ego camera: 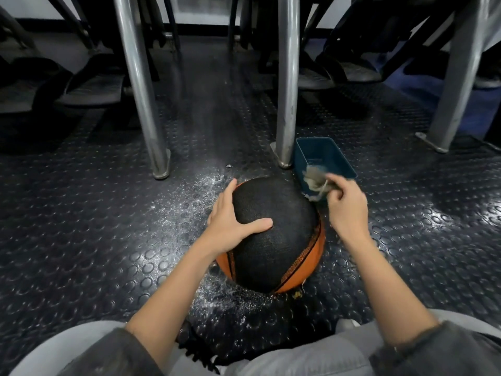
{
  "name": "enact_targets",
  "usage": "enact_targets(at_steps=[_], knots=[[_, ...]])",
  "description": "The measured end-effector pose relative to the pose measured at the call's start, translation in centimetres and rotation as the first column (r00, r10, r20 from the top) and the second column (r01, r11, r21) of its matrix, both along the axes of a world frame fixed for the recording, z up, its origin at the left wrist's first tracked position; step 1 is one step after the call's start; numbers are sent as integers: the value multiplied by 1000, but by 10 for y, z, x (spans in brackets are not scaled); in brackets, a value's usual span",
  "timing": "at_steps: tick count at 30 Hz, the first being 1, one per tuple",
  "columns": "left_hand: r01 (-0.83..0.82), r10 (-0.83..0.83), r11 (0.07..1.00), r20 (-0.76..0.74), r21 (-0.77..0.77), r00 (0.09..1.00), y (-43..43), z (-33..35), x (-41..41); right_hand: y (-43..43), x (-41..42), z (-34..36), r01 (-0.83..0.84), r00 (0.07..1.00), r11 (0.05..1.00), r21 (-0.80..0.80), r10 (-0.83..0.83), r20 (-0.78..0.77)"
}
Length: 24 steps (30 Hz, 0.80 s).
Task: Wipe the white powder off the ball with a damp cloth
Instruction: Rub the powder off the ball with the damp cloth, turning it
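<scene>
A black and orange basketball (282,240) sits on the studded dark floor in front of me. Its wide black panel faces up and looks dark, with no clear powder on it. My left hand (230,223) lies spread on the ball's left side, thumb stretched across the top. My right hand (347,204) hovers just right of the ball's upper edge and grips a frayed greyish cloth (315,183), which is blurred. The cloth hangs over the near end of a teal tub (325,156).
White powder (200,185) is scattered on the floor left of and behind the ball, and more lies in front of it. Two metal legs (143,104) (287,104) stand just beyond the ball. Exercise machine pedals sit farther back. My knees fill the bottom edge.
</scene>
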<state>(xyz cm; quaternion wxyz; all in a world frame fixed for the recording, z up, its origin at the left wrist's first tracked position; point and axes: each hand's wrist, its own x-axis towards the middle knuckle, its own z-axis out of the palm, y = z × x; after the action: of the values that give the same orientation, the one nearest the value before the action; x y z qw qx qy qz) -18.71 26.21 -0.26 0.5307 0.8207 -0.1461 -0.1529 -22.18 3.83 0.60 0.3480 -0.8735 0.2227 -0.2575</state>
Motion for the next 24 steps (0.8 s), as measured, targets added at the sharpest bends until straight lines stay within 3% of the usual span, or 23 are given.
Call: enact_targets(at_steps=[2,4,5,7,9,11,12,14,15,16,18,21,24], knots=[[-4,3,999,29,37,1000,-3,2,-1,16,-2,18,-160,963,964,-214,200,181],[-6,4,999,50,52,999,-5,3,0,30,-9,14,-301,905,848,-436,398,151],[-6,4,999,48,51,999,-4,3,0,31,-13,7,-325,913,828,-458,401,78],[-6,5,999,27,38,1000,-3,2,1,18,-13,3,-254,967,908,-333,238,-89],[-10,9,1000,8,21,1000,-1,0,1,2,-15,7,-104,962,974,-201,47,-270],[-16,15,1000,2,8,1000,-1,0,1,-4,-13,19,12,985,999,53,-3,-175],[-22,22,1000,2,7,1000,-1,0,1,0,-12,30,2,998,963,270,14,-56],[-34,34,999,13,25,999,-4,2,1,8,-14,50,-121,993,743,658,82,89],[-36,35,999,20,32,999,-4,2,1,12,-16,56,-173,983,628,759,156,95],[-34,33,999,25,34,999,-5,2,1,16,-18,60,-204,968,574,793,237,77],[-30,29,999,29,33,999,-6,2,1,19,-20,57,-261,945,649,715,323,51],[-32,32,999,20,21,999,-5,1,2,15,-15,44,-306,944,881,361,331,-8],[-28,27,999,26,28,999,-5,1,2,14,-11,34,-293,953,948,122,299,-40]])
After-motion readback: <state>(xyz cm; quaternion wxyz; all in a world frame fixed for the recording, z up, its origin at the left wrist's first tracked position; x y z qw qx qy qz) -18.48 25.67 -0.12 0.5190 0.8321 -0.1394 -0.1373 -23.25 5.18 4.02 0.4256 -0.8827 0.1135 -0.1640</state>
